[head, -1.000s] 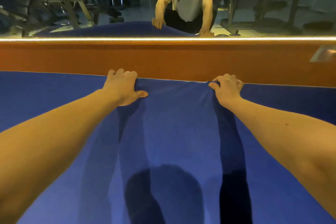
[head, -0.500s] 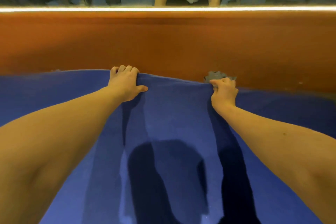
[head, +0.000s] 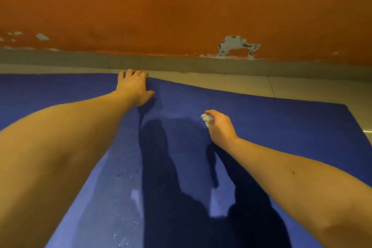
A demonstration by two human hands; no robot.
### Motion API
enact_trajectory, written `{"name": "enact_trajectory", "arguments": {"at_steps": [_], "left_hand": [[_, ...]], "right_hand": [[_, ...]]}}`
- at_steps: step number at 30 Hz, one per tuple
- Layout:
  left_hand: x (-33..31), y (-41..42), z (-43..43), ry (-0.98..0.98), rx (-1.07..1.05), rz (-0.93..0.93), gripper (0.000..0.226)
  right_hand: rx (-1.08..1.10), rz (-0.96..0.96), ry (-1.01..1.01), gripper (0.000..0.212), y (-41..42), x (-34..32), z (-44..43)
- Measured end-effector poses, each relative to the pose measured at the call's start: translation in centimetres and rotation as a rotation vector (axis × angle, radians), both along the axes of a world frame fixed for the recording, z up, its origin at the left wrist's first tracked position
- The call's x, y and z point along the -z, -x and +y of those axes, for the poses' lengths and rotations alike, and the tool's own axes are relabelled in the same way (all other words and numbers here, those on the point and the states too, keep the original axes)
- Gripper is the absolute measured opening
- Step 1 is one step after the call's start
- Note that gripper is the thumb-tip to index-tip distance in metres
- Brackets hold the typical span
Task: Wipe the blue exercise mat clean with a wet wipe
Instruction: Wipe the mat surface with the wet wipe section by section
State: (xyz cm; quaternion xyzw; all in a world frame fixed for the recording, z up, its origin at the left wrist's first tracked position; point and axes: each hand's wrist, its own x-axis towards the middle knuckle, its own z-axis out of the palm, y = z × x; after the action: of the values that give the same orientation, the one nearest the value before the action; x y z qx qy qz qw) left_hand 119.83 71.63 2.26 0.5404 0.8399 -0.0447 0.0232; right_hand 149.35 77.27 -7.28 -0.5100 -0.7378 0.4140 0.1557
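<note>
Now, left hand (head: 133,88) flat at blue mat (head: 281,127) edge, right hand (head: 220,127) pinching wet wipe (head: 207,120)

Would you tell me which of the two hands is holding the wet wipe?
The right hand grips the crumpled wet wipe; the left hand only rests at the far edge of the blue mat.

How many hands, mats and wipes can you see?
Hands: 2 (left hand, right hand)
Mat: 1
Wipe: 1
Total: 4
</note>
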Motion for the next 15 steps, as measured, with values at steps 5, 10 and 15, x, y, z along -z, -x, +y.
{"name": "enact_trajectory", "arguments": {"at_steps": [5,10,15], "left_hand": [[4.9,-3.7,-4.5,0.163,0.017,-0.089,0.059],[8.9,-9.6,-9.6,0.355,-0.023,-0.284,0.059],[8.8,-14.7,-14.6,0.460,-0.040,-0.372,0.066]], "right_hand": [[0.043,-0.014,0.009,0.023,-0.5,1.1,-2.4],[0.140,0.139,0.135,0.049,-1.2,-0.2,-5.4],[0.143,0.236,0.284,0.030,-3.2,-2.2,-9.1]]}}
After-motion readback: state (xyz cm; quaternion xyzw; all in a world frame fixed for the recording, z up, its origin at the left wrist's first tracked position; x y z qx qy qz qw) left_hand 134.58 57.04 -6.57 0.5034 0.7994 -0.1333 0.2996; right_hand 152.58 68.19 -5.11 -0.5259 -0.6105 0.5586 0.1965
